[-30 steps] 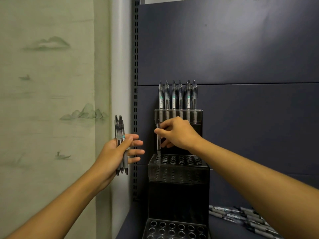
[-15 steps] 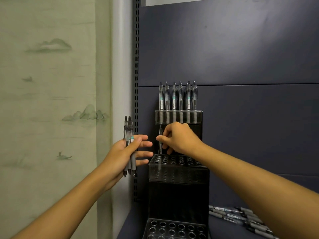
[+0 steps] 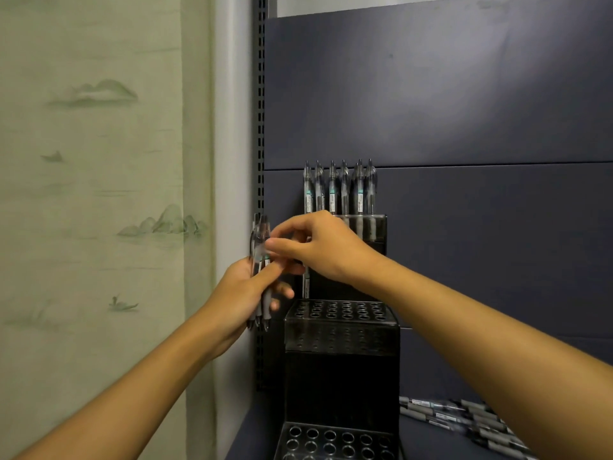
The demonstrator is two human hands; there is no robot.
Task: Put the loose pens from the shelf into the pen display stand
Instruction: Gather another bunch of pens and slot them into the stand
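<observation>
Nothing actually readable here tbh. The pens standing in the top row [image 3: 338, 190] of the pen display stand [image 3: 341, 330] have white labels with a teal band and some tiny dark print, but it's way too small and blurry to make out. Same deal with the loose pens [image 3: 464, 416] lying on the shelf: label strips, no legible words or numbers.

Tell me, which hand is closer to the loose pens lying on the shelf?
Right, narrowly. The right hand is up left of the loose pens, reaching the bundle of pens; the left hand, holding that bundle, is farther left.
</observation>
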